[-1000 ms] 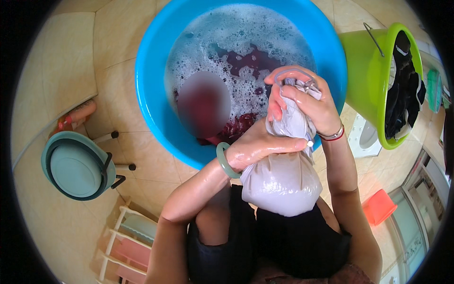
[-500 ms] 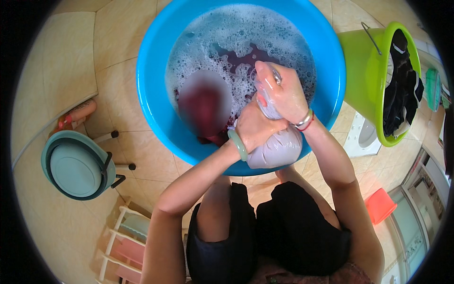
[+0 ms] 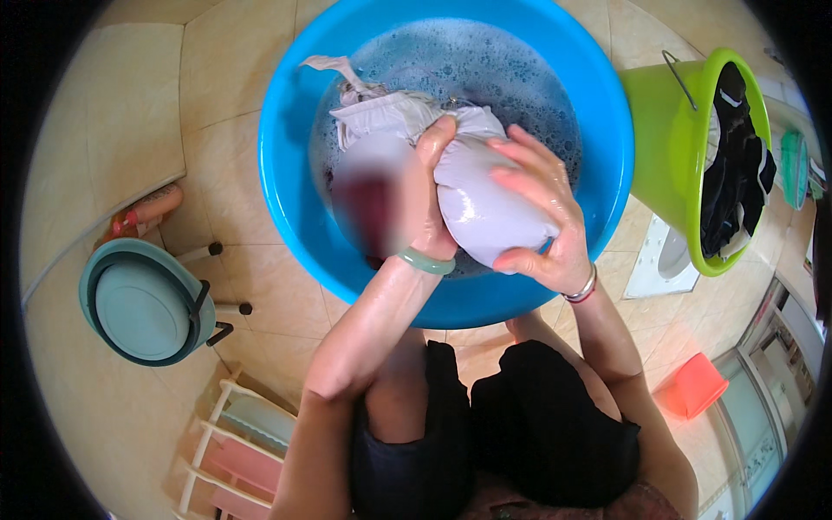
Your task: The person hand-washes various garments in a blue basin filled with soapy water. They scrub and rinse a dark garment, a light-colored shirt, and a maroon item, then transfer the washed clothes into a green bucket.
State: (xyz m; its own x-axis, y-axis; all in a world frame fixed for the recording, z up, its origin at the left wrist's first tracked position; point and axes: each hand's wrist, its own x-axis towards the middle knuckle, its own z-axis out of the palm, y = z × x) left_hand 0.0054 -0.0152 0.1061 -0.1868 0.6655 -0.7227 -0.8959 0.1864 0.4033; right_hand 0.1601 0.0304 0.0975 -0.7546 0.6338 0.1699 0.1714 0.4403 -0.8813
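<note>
A wet white garment (image 3: 490, 208) is bunched over the blue basin (image 3: 282, 186), its near part swollen into a smooth, shiny bulge. My left hand (image 3: 426, 195), a green bangle at the wrist, is closed round the gathered neck of the bulge. My right hand (image 3: 550, 217) cups the bulge's right side, thumb below and fingers curved over the top. The garment's loose end spreads over the foam at the basin's far left. Beside my left hand lies dark red cloth (image 3: 368, 204), partly smeared by a blurred patch. Foamy water (image 3: 485, 61) fills the basin.
A lime-green bucket (image 3: 659, 143) with dark clothes stands tilted at the right. Behind it a white floor fixture (image 3: 663, 260) shows. A grey-green folding bucket (image 3: 143, 303) is at the left, a white rack (image 3: 230, 451) lower left, and a coral bin (image 3: 698, 388) lower right.
My right hand has left the twisted neck of the garment and now cups the bulge. The bulge has swung up and away from me, and the garment's loose end now lies across the far left.
</note>
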